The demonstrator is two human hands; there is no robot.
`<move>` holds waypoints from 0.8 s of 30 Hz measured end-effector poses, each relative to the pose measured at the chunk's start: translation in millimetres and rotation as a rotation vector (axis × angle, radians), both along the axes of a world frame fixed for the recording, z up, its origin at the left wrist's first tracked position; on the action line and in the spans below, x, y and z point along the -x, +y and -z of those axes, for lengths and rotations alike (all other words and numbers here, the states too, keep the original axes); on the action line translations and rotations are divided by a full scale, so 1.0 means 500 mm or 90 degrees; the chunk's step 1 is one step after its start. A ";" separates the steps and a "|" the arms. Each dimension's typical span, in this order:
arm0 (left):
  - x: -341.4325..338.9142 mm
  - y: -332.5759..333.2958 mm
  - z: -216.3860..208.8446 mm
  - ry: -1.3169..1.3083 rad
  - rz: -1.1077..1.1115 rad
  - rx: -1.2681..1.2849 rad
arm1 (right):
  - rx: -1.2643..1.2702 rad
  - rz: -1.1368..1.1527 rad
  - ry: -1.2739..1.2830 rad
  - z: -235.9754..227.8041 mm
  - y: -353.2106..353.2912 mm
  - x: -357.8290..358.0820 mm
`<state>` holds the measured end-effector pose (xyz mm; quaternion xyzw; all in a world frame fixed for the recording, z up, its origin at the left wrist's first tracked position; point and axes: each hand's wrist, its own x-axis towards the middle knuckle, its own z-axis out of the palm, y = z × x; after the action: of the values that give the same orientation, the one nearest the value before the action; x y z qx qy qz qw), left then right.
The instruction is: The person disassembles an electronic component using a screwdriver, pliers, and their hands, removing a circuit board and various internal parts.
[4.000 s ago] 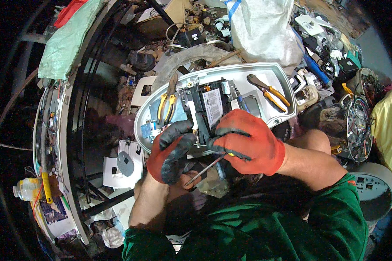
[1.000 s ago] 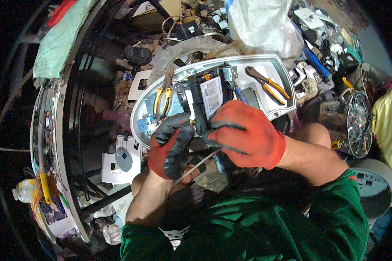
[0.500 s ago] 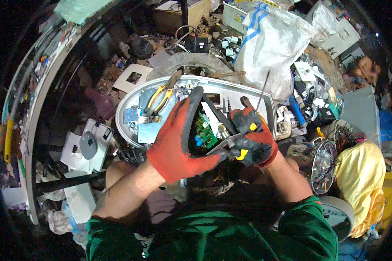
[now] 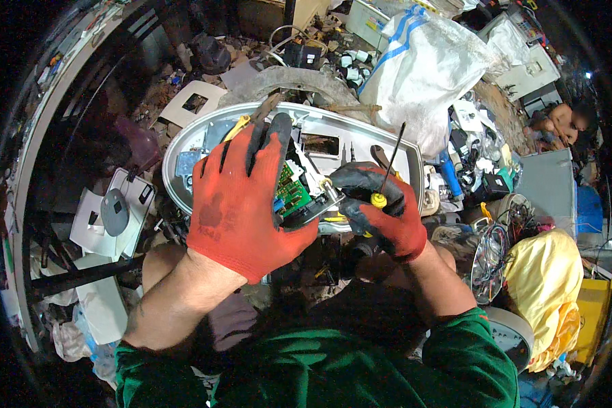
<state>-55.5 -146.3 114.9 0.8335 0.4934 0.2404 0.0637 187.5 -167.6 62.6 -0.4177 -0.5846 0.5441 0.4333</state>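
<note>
My left hand [image 4: 241,204], in a red glove with black fingertips, is wrapped round an electronic assembly with a green circuit board [image 4: 292,189]. White plastic and metal parts show at the assembly's right side. My right hand [image 4: 391,221], gloved alike, is closed round a screwdriver [image 4: 379,201] with a yellow handle, its thin shaft pointing up and away. The thumb and forefinger of that hand meet at the metal end of the assembly. Both hands are over a light grey oval casing [image 4: 172,178]. Pliers with yellow grips [image 4: 237,126] lie in it, partly covered by my left hand.
A dark-handled tool [image 4: 381,157] lies in the casing's right part. Beyond stands a white sack with blue stripes [image 4: 428,68]. White plastic panels [image 4: 95,221] are at left; a wire-filled round container [image 4: 489,262] and yellow cloth [image 4: 544,292] at right. Another person [image 4: 563,124] sits far right.
My left hand has turned back-up over the assembly and moved left. The right thumb and forefinger have come to the assembly's metal end, with the screwdriver still held. The view has shifted slightly.
</note>
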 end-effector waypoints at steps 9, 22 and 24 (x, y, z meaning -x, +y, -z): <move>-0.001 -0.003 0.003 0.002 0.006 0.011 | -0.015 -0.044 -0.036 0.003 -0.002 -0.005; -0.007 0.001 0.004 -0.023 0.024 -0.017 | 0.023 0.000 -0.004 0.010 -0.012 -0.010; -0.007 0.003 0.006 -0.024 0.030 -0.014 | 0.013 0.006 -0.007 0.009 -0.012 -0.010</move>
<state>-52.1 -145.0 111.8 0.8406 0.4700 0.2602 0.0696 192.4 -173.4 58.3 -0.4277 -0.5794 0.5459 0.4283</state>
